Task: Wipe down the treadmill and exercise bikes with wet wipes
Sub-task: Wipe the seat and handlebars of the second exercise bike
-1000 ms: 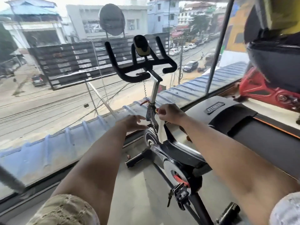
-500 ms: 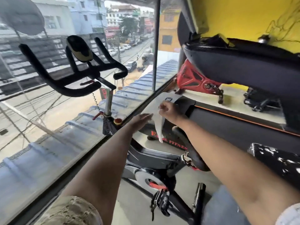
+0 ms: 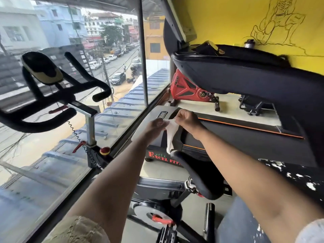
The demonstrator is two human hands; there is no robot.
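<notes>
— Any writing you can read?
— Red letters "EXCEL FIT", the rest hidden, low on the treadmill [image 3: 245, 144]. A badge [image 3: 162, 115] on its hood ends in "ESS".
— And the wet wipe [image 3: 171, 135]?
— It's stretched between the left hand [image 3: 156, 126] and right hand [image 3: 186, 120] above that hood, each grip pinching it. Its tail hangs to the saddle [image 3: 198, 174] of the exercise bike [image 3: 52, 100].

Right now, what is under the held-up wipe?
Below the wipe, pinched by left hand and right hand, shows the nose of the bike saddle. Wipe and hands cover part of the treadmill hood behind.
</notes>
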